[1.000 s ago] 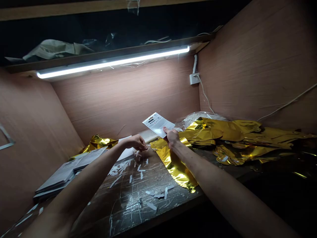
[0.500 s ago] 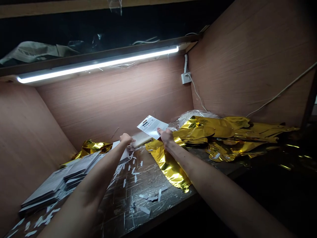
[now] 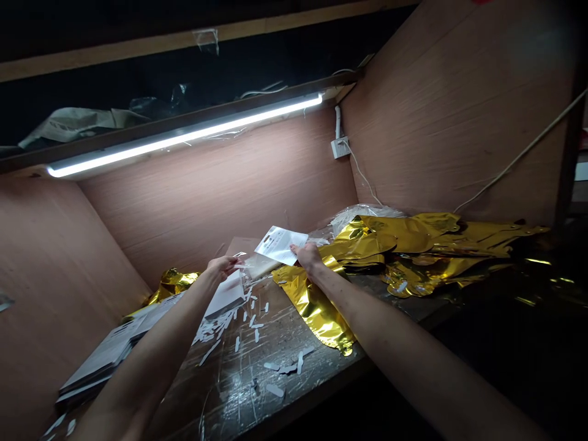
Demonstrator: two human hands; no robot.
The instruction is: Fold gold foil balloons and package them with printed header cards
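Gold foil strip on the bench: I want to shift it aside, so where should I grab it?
Take the narrow free tip of the gold foil strip, coming from the near side of the bench. The tip lies loose and away from both hands, while the strip's upper end runs under the right hand.

Our left hand (image 3: 223, 267) and right hand (image 3: 309, 256) have low passage over the tabletop (image 3: 229, 383), among paper scraps (image 3: 252, 321). Gold foil balloons (image 3: 404, 236) block the right, stacked booklets (image 3: 110, 349) the left, and a white card (image 3: 280, 245) and the back wall (image 3: 206, 196) the far side.
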